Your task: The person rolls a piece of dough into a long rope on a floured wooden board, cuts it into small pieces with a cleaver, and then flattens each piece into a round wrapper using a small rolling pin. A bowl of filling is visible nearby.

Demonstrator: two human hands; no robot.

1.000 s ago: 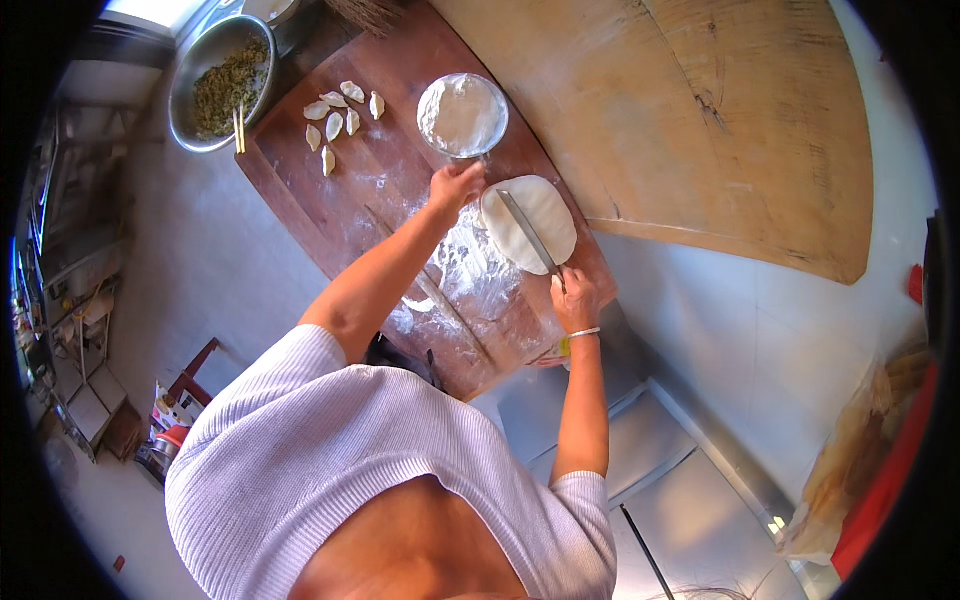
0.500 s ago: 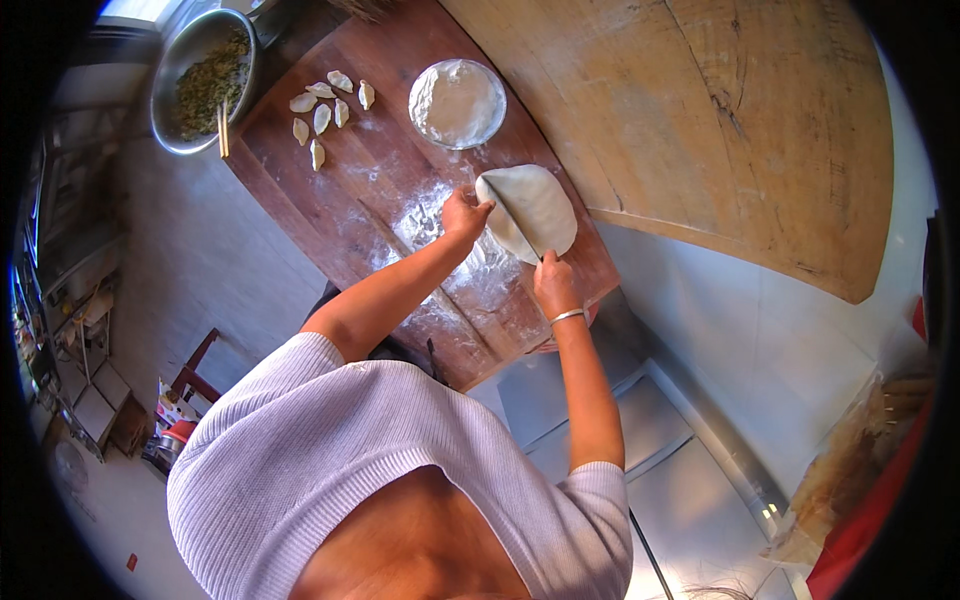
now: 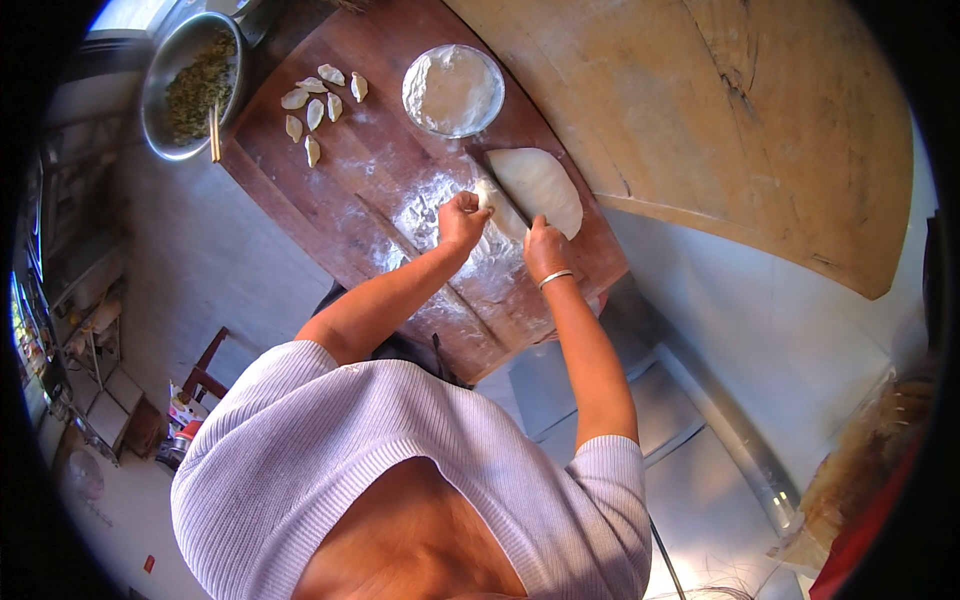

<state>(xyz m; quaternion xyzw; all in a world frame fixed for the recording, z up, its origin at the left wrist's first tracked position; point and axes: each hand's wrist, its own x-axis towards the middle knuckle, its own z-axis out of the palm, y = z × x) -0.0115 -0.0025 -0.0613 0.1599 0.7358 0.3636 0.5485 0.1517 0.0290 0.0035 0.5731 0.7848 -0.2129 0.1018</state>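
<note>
My right hand [image 3: 547, 250] is wrapped round the handle of a knife [image 3: 505, 190]. Its dark blade stands slantwise between a large pale sheet of dough [image 3: 548, 188] on the right and a narrower strip of dough [image 3: 507, 214] on the left. At the strip's far end, my left hand [image 3: 462, 218] has its fingers closed on the dough. White flour [image 3: 425, 215] is spread over the reddish wooden board [image 3: 385, 165] beneath and beside that hand.
A clear bowl of flour [image 3: 453, 90] stands beyond the dough. Several dumplings [image 3: 315, 112] lie at the board's far left. Past its corner is a metal bowl of chopped filling [image 3: 195, 95] with chopsticks [image 3: 215, 135]. A long thin stick [image 3: 465, 312] lies across the board. A wooden panel [image 3: 740, 120] borders the right.
The knife has shifted toward the far left across the dough, and a strip now lies apart from the larger sheet. My left hand has moved slightly nearer, its fingers drawn in on the strip.
</note>
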